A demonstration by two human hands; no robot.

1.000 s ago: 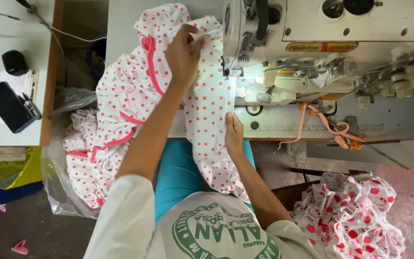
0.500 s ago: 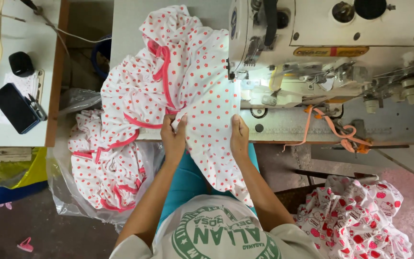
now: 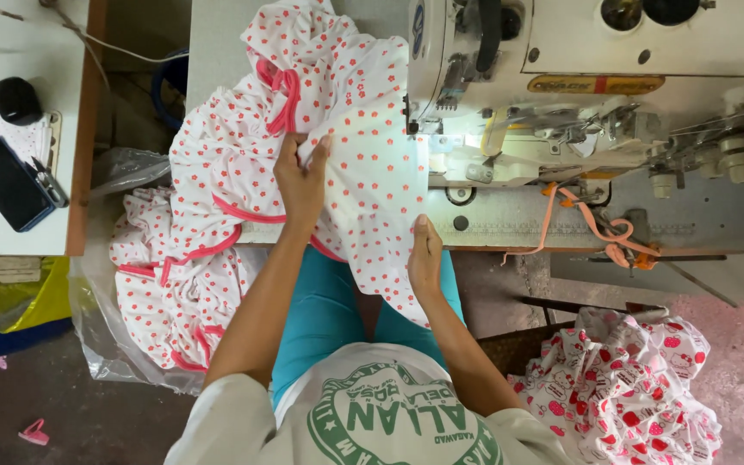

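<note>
A white fabric with red dots and pink trim [image 3: 363,164] lies across the sewing table and hangs down over its front edge onto my lap. My left hand [image 3: 301,182] grips a fold of it near the middle, fingers closed on the cloth. Lower down, my right hand [image 3: 424,256] lies flat on the fabric's right edge near the table's front edge. The sewing machine [image 3: 579,95] stands to the right, its lit needle area [image 3: 441,146] touching the fabric's edge.
A side table [image 3: 45,215] at left holds a dark phone [image 3: 6,182], small scissors [image 3: 45,179] and a black cup [image 3: 17,99]. More dotted fabric fills a plastic bag [image 3: 105,344] at lower left. A red-printed fabric pile [image 3: 630,387] sits at lower right. Orange tape [image 3: 596,224] hangs off the machine.
My left hand went from the far part of the fabric back to the table's front edge, then up again to grip a fold near the middle. The fabric was pulled toward the needle. My right hand hardly moved.
</note>
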